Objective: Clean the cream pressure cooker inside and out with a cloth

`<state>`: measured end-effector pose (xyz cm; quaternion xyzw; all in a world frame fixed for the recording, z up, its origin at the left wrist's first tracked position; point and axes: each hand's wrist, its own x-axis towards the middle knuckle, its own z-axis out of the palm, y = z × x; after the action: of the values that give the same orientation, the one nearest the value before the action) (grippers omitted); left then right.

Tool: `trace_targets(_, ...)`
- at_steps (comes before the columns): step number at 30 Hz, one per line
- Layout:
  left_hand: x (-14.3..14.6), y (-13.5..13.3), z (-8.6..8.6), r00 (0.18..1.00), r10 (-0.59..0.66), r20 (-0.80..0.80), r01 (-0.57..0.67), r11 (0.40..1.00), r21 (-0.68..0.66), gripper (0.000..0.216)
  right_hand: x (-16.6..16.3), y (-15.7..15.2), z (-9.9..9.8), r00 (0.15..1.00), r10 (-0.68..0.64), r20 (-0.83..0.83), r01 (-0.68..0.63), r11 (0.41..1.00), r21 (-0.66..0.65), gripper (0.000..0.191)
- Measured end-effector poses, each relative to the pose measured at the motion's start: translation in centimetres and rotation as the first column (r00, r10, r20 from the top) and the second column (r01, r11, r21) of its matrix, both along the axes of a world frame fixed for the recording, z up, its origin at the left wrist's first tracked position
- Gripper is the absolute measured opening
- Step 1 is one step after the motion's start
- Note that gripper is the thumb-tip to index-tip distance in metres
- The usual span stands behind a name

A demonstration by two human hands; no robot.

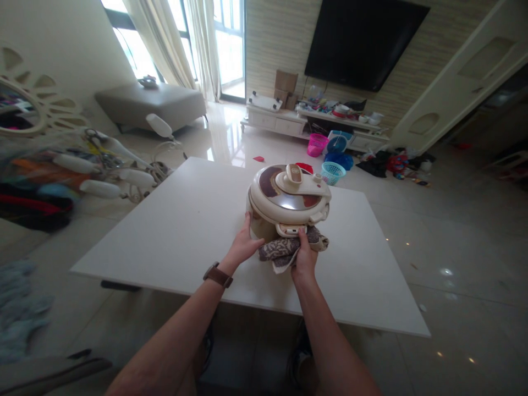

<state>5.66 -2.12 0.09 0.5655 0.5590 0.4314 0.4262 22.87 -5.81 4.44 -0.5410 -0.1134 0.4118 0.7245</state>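
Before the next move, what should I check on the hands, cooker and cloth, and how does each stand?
1. Left hand against the cooker's side: ok.
2. Right hand gripping the patterned cloth: ok.
3. Lid on the cooker: ok; whether it is locked, cannot tell.
4. Cooker's base flat on the white table: cannot tell, the hands and cloth hide it.
5. Cooker away from the table's near edge: ok.

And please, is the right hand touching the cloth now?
Touching. The head view shows the right hand gripping the cloth, which sticks out on both sides of it.
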Motion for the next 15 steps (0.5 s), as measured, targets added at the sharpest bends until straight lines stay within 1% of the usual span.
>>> trace_targets(5, 0.5, -0.7, 0.4, 0.996, -0.009, -0.087, 0.009, 1.0, 0.0, 0.115, 0.0, -0.1, 0.2, 1.0, 0.007, -0.011, -0.007, 1.0, 0.0, 0.065)
trace_targets(15, -0.7, 0.1, 0.1, 0.995, -0.064, -0.081, 0.064, 0.998, -0.004, 0.11, 0.1, -0.1, 0.2, 0.999, 0.036, -0.024, -0.036, 0.999, 0.03, 0.068)
